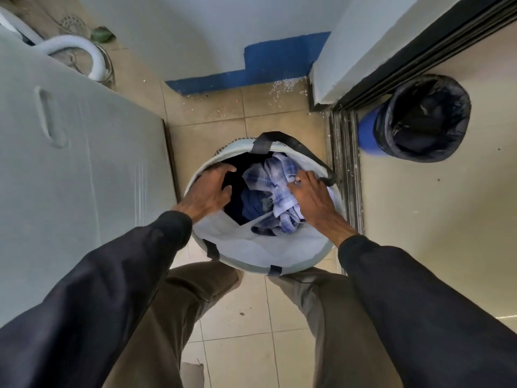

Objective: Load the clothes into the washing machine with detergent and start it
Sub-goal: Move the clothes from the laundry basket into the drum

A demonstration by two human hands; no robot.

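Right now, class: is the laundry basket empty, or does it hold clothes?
It holds clothes: a checked shirt and dark garments lie inside the laundry basket, with the right hand on the shirt.

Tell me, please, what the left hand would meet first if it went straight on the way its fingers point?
Most likely the dark garment in the laundry basket: the left hand points down into it, though depth is unclear.
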